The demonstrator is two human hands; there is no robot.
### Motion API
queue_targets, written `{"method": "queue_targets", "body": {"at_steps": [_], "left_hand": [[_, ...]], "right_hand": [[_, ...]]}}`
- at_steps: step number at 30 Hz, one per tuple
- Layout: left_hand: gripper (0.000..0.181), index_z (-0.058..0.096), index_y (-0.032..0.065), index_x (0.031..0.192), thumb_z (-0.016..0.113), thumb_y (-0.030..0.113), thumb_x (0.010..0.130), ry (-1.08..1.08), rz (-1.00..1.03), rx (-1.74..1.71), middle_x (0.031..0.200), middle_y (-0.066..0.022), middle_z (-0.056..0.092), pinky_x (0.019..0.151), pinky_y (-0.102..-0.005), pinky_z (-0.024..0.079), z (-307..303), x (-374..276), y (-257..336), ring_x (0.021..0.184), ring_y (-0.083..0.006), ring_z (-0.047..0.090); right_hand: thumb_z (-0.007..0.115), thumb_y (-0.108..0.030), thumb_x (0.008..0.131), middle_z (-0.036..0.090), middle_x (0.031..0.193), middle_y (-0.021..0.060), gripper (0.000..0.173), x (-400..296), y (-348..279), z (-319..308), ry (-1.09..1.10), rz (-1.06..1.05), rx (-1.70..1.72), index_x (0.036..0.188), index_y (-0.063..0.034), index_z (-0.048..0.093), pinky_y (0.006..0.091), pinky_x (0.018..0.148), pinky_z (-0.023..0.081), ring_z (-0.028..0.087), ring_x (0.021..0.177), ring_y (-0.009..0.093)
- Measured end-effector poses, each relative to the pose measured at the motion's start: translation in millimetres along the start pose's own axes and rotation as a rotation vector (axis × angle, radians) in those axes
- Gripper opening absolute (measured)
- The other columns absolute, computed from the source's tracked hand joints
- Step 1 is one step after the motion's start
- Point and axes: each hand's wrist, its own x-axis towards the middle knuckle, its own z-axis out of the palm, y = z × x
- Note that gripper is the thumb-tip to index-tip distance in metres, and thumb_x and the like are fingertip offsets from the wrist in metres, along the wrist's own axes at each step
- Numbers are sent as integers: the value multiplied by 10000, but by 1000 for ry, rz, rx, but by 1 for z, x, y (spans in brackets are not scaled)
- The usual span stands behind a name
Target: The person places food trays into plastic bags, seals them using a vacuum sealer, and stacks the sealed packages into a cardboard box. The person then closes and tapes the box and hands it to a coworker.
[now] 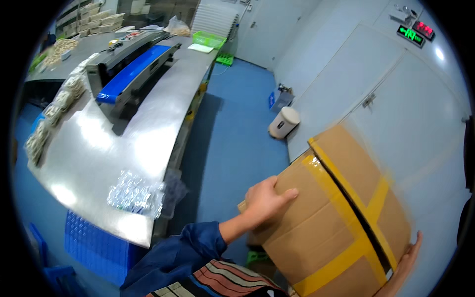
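A large brown cardboard box (pixel 315 208) with yellow packing tape (pixel 334 260) fills the lower right, tilted in front of me. A dark gap runs between its two top flaps, and the far flap (pixel 356 167) is slightly blurred. My left hand (pixel 265 198) grips the box's left edge, the thumb lying on the top. Against the opposite side rests my right hand (pixel 406 256), its fingers extended along the cardboard; part of it is hidden behind the box. The underside of the box is out of sight.
On the left stands a steel table (pixel 92 156) with a blue-belted conveyor machine (pixel 137 70) and clear plastic bags (pixel 137 195) near its corner. A blue crate (pixel 96 241) sits beneath. A white pedal bin (pixel 284 122) stands by the wall, near a closed door (pixel 400 111).
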Motion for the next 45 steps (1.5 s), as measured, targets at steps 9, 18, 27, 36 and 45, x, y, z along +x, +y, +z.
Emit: {"method": "queue_targets", "body": {"at_steps": [9,18,27,36,45], "left_hand": [[475,594,57,842,597,497,664,-109,-30,96,823,-148,623,721,-384,444,8,283,16,800,-307,590],[413,608,28,799,633,422,679,116,-194,68,764,-118,627,672,-344,449,-3,576,-48,730,-241,603],[392,617,32,760,636,416,683,332,-258,118,713,-120,625,653,-335,448,-82,857,-52,684,-232,608],[470,637,61,771,595,517,665,344,-247,144,728,-124,630,662,-370,444,-122,1178,-50,719,-267,603],[411,616,53,673,634,464,661,379,-309,69,658,-117,617,597,-368,438,-153,1455,-92,635,-256,592]], "right_hand": [[354,-130,877,464,1137,141,456,168,1,209,15,249,148,1327,-91,291,312,858,402,493,1000,195],[544,-444,787,524,1092,157,631,385,52,517,-81,706,744,1219,-7,400,316,831,414,519,967,215],[591,-492,724,525,1063,169,701,567,32,837,-137,811,694,1171,24,431,333,775,434,518,940,229],[531,-384,793,508,1050,148,520,748,40,1076,-71,925,758,1141,-13,423,338,747,428,510,910,217],[575,-198,760,577,849,70,234,915,40,1323,-192,727,629,881,2,576,283,684,426,527,774,153]]}}
